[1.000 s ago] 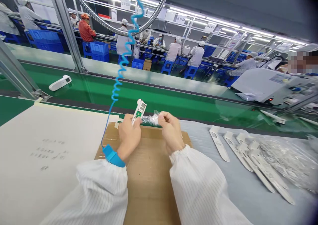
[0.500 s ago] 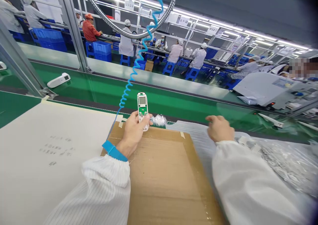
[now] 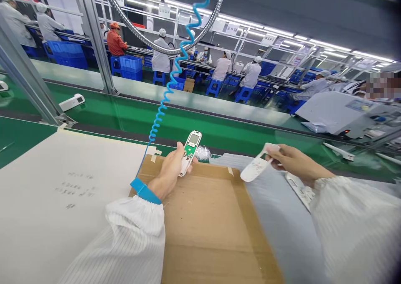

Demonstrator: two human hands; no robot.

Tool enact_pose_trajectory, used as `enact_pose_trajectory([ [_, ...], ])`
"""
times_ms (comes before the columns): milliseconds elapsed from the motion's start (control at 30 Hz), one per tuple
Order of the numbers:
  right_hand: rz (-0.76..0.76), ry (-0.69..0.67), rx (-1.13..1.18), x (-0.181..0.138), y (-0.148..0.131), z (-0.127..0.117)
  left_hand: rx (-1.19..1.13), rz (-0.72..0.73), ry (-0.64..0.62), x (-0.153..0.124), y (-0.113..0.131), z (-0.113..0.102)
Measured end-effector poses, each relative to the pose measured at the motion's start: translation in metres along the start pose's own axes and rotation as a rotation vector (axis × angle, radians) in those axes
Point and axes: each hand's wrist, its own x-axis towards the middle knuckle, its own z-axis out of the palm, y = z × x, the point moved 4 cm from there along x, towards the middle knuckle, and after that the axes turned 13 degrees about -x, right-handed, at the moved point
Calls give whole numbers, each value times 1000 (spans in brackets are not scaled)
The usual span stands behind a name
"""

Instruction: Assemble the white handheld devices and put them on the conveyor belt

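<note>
Handheld device body [image 3: 190,151], its screen and green circuit board exposed, tilts in the left hand [image 3: 171,168] above the far edge of the cardboard sheet [image 3: 213,217], the fingers wrapped round its lower part and crumpled clear film [image 3: 204,152] just beside it. From where I stand, the change is in the right hand [image 3: 288,161]: a moment ago it showed nothing in its grip, and now its fingers pinch a white cover [image 3: 254,168] by the windowed end. That, I'd judge, puts body and cover both in hand, apart and unjoined.
</note>
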Motion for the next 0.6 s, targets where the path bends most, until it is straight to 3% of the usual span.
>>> enact_pose_trajectory([
  [100, -128, -165, 305, -24, -52, 47, 178, 111, 59, 1, 4, -3],
  [200, -243, -315, 578, -42, -88, 106, 315, 244, -14, 0, 6, -1],
  [333, -254, -236, 853, -45, -93, 161, 563, 295, -140, -4, -1, 5],
  [500, -281, -136, 886, -43, -81, 172, 558, 286, -84, -7, -2, 5],
  [600, -285, -148, 931, -45, -83, 167, 522, 297, -137, -8, -3, 9],
])
